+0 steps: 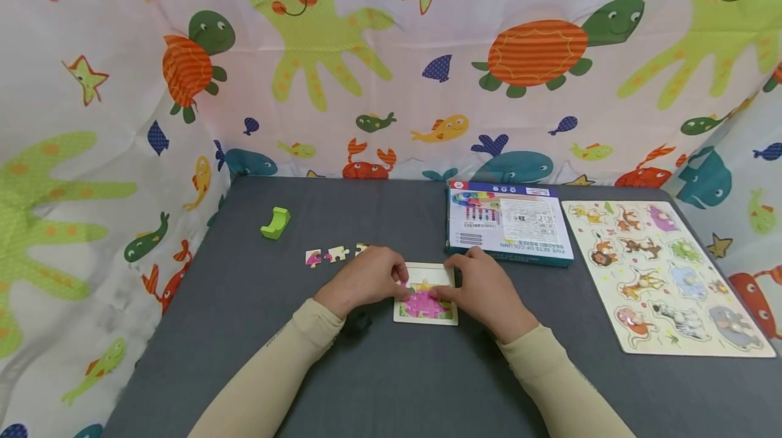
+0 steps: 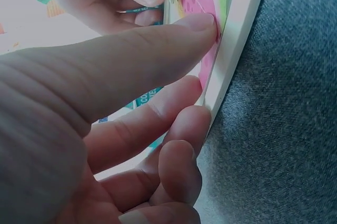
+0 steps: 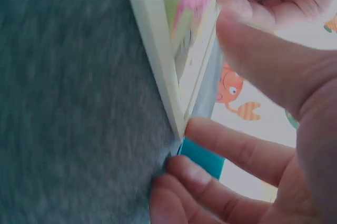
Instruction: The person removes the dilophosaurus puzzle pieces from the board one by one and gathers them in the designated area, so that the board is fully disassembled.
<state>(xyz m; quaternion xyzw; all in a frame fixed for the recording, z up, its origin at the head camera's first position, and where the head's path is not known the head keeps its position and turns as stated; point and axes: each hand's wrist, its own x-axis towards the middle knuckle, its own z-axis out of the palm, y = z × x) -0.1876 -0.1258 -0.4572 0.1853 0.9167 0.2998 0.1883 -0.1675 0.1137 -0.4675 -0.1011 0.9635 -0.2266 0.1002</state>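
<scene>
A small jigsaw tray [image 1: 425, 321] with a pale frame lies on the table, holding a partly assembled pink picture [image 1: 424, 305]. Over its left side, my left hand [image 1: 371, 278] pinches a jigsaw piece between thumb and index finger; the piece is mostly hidden. In the left wrist view the thumb [image 2: 197, 27] presses on the pink surface beside the frame. My right hand [image 1: 489, 288] rests at the tray's right side, thumb on the picture and index finger at the far corner. Loose jigsaw pieces [image 1: 337, 254] lie beyond the left hand, one partly covered by it.
A boxed set [image 1: 507, 224] lies behind the right hand. Farther right is a wooden animal puzzle board [image 1: 668, 275]. A green curved block [image 1: 276, 223] stands at the back left. A small dark object [image 1: 357, 322] sits under the left wrist. A patterned curtain [image 1: 379, 85] borders the table.
</scene>
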